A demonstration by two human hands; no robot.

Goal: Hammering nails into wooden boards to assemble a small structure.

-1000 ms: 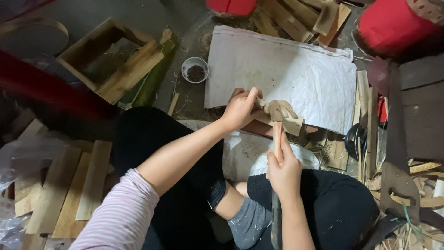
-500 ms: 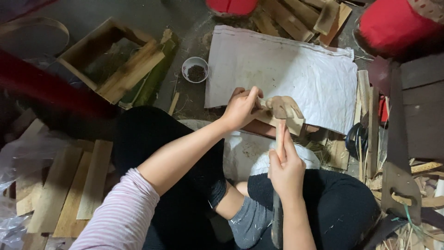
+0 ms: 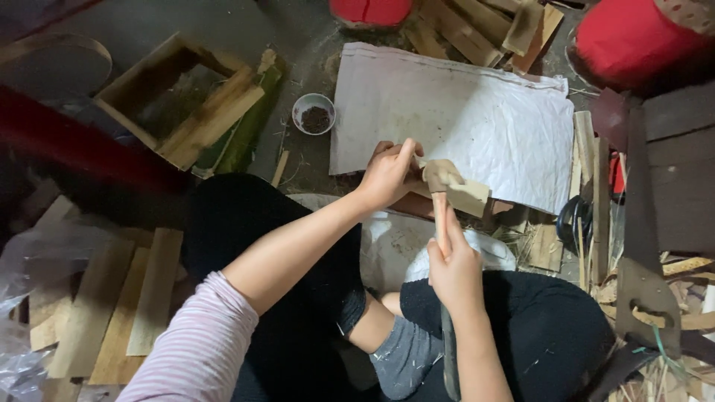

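Cluttered floor: white sack (image 3: 477, 112), small bowl (image 3: 313, 113), planks (image 3: 112, 313); left hand (image 3: 389, 173), right hand (image 3: 453, 264) clamped on wooden piece (image 3: 456, 187).

Lighting is dim and uneven. The white sheet (image 3: 477, 119) at upper centre is the brightest area, without glare. The left edge and lower corners fall into deep shadow. Shadows are soft. Focus is adequate at centre; fine detail at the edges is murky.
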